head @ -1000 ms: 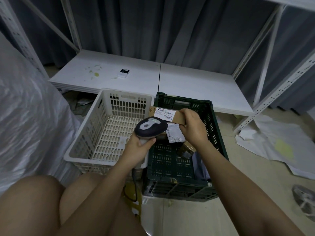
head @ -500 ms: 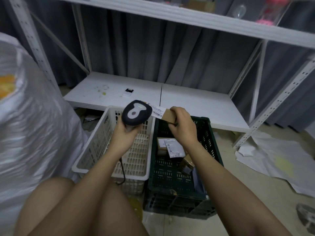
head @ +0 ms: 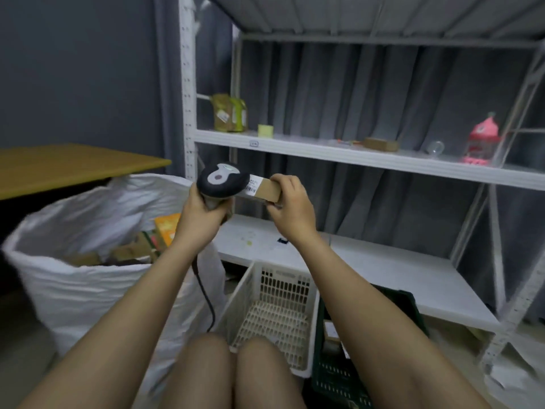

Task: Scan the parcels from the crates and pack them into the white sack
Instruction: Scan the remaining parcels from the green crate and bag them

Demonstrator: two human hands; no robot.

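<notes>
Above the crates, right hand (head: pixel 290 206) grips a brown labelled parcel (head: pixel 267 190); left hand (head: pixel 203 212) grips scanner (head: pixel 222 180).

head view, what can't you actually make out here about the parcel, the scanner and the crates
- Parcel label: print too small and blurred in the head view; the scanner head covers its left end.
- Scanner trigger: hidden under the left hand.
- Parcel's right end: wrapped by the right hand.
- Green crate contents: mostly hidden behind the right forearm.
- White sack: motion-blurred; only the top parcels show, depth unknown.
</notes>
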